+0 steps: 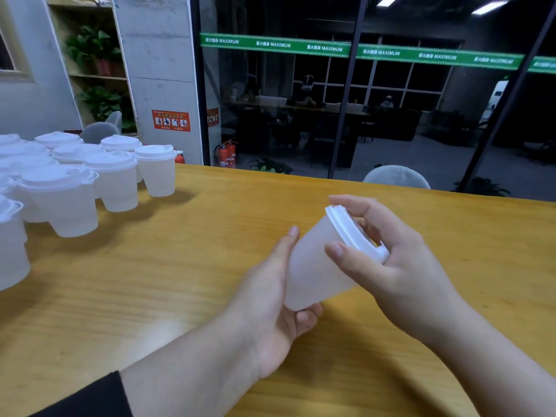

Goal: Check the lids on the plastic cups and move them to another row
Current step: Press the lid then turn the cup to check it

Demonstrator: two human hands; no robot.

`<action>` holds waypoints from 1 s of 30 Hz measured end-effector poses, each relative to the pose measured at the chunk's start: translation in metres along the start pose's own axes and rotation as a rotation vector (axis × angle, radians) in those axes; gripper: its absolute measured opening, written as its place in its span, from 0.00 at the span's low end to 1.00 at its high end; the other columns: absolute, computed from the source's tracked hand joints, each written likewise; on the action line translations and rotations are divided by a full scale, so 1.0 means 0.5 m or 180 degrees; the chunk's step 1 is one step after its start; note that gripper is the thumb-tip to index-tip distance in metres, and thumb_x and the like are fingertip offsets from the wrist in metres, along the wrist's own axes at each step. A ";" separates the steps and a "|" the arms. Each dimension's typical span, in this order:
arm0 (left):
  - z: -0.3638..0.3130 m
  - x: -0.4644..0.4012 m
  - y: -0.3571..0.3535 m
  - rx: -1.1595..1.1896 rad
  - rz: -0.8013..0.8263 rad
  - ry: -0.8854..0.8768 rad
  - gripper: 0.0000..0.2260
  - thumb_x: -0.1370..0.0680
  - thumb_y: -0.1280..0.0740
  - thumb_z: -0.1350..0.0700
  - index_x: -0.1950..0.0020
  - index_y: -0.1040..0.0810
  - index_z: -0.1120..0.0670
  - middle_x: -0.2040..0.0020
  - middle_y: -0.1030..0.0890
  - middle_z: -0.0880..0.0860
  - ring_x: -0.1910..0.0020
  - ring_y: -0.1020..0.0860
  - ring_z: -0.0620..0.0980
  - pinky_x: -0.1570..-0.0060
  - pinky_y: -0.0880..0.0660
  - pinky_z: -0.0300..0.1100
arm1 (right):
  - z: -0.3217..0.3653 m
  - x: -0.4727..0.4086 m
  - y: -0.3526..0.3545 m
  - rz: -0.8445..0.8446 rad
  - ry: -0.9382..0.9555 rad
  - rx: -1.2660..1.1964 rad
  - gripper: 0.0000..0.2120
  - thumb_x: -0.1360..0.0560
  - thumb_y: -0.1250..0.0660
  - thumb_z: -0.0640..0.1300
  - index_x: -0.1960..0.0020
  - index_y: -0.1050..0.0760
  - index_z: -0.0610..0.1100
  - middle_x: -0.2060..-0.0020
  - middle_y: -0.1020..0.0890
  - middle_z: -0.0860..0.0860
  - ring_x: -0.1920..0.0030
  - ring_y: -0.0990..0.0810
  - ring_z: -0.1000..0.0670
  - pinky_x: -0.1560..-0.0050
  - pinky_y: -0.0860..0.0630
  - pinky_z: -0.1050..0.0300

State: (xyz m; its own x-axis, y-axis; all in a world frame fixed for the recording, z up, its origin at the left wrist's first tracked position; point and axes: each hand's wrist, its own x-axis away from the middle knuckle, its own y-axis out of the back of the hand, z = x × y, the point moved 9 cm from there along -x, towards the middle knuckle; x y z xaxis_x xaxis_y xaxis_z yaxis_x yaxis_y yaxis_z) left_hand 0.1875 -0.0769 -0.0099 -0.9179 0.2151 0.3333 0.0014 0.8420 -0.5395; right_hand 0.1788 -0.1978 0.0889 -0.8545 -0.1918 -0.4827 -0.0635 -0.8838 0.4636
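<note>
Head view: left hand point(270, 299) cradles the base of a translucent cup point(316, 266), thumb along its side and fingers curled beneath. The cup is tilted, held above the wooden table point(150, 296). Right hand point(397, 266) grips the white lid point(352, 233) at the rim, thumb and fingers curled round it. Other lidded cups point(75, 182) stand clustered well left of the grip.

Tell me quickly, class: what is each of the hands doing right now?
Left hand: grips the frosted translucent plastic cup near its base.
Right hand: fingers curled round the cup's white plastic lid.
</note>
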 end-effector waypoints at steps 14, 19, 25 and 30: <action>-0.076 -0.008 0.030 -0.0612 -0.0571 -0.1208 0.17 0.19 0.34 0.42 0.50 0.20 0.55 0.66 0.23 0.52 0.73 0.29 0.50 0.75 0.35 0.40 | -0.011 0.006 -0.005 -0.0894 -0.0393 -0.0583 0.25 0.33 0.30 0.67 0.38 0.22 0.61 0.48 0.19 0.68 0.48 0.22 0.68 0.56 0.30 0.78; -0.034 -0.022 0.032 -0.0212 -0.0336 -0.0529 0.17 0.20 0.31 0.42 0.45 0.17 0.56 0.64 0.20 0.53 0.72 0.27 0.51 0.73 0.31 0.41 | -0.026 0.005 -0.013 -0.0499 -0.0457 -0.0361 0.32 0.29 0.35 0.74 0.28 0.28 0.64 0.37 0.24 0.70 0.38 0.31 0.76 0.50 0.35 0.84; -0.026 0.004 0.036 0.0058 -0.0320 -0.0284 0.20 0.22 0.29 0.41 0.43 0.17 0.57 0.62 0.19 0.55 0.71 0.24 0.50 0.72 0.28 0.40 | -0.011 0.025 -0.012 -0.0269 -0.0672 -0.0366 0.29 0.31 0.33 0.67 0.30 0.30 0.67 0.35 0.25 0.69 0.36 0.28 0.71 0.47 0.31 0.77; -0.059 0.070 0.026 -0.0175 -0.0583 -0.0707 0.17 0.21 0.30 0.42 0.45 0.18 0.56 0.63 0.19 0.54 0.70 0.24 0.51 0.71 0.29 0.42 | 0.038 0.066 0.004 -0.0225 -0.0790 -0.0191 0.35 0.30 0.35 0.70 0.24 0.34 0.65 0.30 0.28 0.67 0.31 0.29 0.63 0.37 0.29 0.65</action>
State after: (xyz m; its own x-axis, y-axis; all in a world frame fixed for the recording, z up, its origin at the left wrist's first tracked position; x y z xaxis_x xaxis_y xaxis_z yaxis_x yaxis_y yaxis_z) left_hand 0.1670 -0.0441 0.0174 -0.9693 -0.0514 0.2406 -0.1564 0.8836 -0.4413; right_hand 0.1407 -0.1977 0.0878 -0.9498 -0.0248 -0.3119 -0.1031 -0.9164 0.3868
